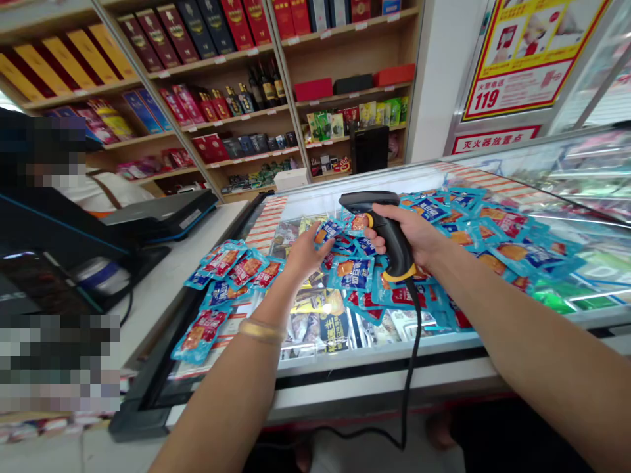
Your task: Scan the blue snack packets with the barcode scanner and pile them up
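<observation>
Viewed remotely through the head camera, I record 2 bare hands at work above a glass-topped case (345, 386). The right hand (398, 231) is closed around the grip of a black and yellow handheld scanner (398, 253); its head is directed toward the left hand, and a black cable (413, 368) hangs from its base over the front edge of the case. The left hand (304, 253) pinches a small blue packet (328, 231) between thumb and fingers, just beside the scanner; the fingers are partly hidden, so I judge this grip as probable. I find the packet at the near left side of a large pile of similar packets (352, 272), spread across the glass to the right. A smaller group of packets (200, 335) lies apart at the left end. I note a gold bracelet (261, 330) on the left wrist. Beyond the case stand stocked shelves (286, 72), with a red and yellow sign marked 119 (530, 59) to their right.
</observation>
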Motion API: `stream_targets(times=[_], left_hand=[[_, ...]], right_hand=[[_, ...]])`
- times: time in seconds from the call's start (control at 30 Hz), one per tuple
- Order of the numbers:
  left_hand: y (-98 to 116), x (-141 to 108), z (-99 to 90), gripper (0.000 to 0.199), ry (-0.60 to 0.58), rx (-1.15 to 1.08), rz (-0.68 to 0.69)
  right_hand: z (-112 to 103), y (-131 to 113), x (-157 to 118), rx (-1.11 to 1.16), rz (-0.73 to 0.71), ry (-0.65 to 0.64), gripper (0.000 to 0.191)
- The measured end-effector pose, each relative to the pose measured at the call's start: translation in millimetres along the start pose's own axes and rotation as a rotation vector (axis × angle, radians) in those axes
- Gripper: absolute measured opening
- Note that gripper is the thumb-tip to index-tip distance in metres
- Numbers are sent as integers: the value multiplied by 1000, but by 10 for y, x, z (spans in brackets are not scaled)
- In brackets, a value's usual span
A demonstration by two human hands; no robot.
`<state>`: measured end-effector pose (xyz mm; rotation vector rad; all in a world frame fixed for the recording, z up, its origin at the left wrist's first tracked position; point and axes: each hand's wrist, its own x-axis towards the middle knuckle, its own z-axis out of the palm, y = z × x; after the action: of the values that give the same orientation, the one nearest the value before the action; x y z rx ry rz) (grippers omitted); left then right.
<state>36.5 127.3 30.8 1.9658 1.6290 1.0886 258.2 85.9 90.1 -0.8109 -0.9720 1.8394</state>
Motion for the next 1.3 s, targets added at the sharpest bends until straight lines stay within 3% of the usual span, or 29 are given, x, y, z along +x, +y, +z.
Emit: stream_targets(times=[0.1, 0.2, 0.27, 0.43, 0.67, 0.93, 1.03, 1.1, 1.2, 1.3], left_hand=[[7, -15, -29, 48, 82, -440, -168], [87, -49, -79, 50, 18, -882, -348], [156, -72, -112, 50, -19, -1021, -396], [254, -95, -146, 55, -52, -1085, -363], [215, -82, -127, 61, -74, -1004, -324], [238, -94, -130, 60, -65, -1028, -343], [225, -87, -113, 62, -46, -950, -295], [199, -65, -141, 61, 44, -781, -225], [139, -36, -316, 56, 217, -307, -77], [28, -75, -612, 52, 290, 247, -35]], right_hand=[[7, 8, -17, -15, 8, -2, 26], [29, 29, -31, -53, 38, -11, 26], [50, 45, -39, -85, 62, -20, 25], [66, 76, -35, -140, 110, -42, 27], [-15, 107, -2, -197, 146, -74, 27], [65, 96, -43, -207, 113, -59, 30], [83, 91, -35, -168, 87, -16, 31], [92, 102, -22, -135, 72, 11, 31], [136, 140, 4, -82, 60, 16, 30], [254, 192, 40, -66, 92, -13, 30]])
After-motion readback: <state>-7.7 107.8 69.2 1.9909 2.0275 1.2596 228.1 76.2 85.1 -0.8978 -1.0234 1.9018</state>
